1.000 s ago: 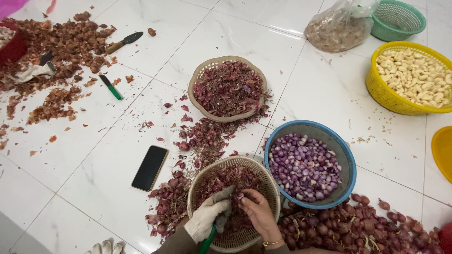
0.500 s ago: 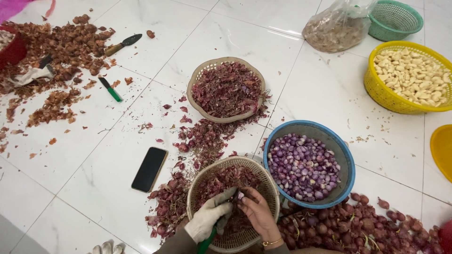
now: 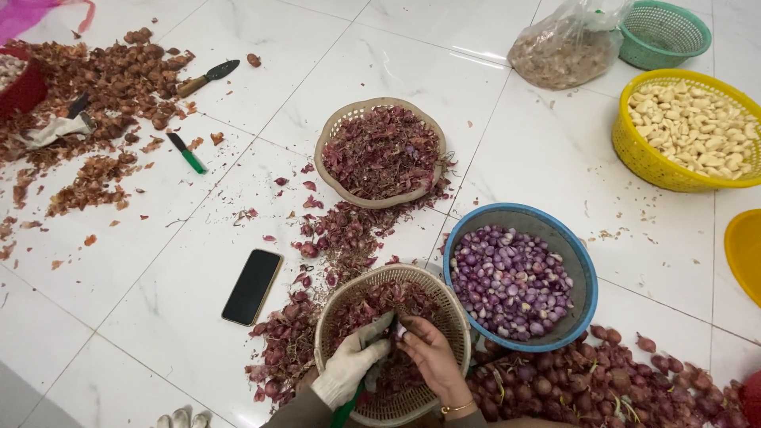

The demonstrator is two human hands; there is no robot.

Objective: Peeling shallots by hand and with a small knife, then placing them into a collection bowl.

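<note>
A small shallot (image 3: 399, 331) sits pinched between both hands over the near wicker basket (image 3: 456, 317), directly in front of the person. The bare right hand (image 3: 432, 361) closes its grip on it from the right; the gloved left hand (image 3: 357, 361) is clamped on a green-handled knife (image 3: 345, 410) whose blade points up toward the shallot. Peelings fill the basket. To the right, a blue bowl (image 3: 583, 261) holds peeled shallots; unpeeled ones (image 3: 587, 384) lie heaped on the floor (image 3: 143, 269).
</note>
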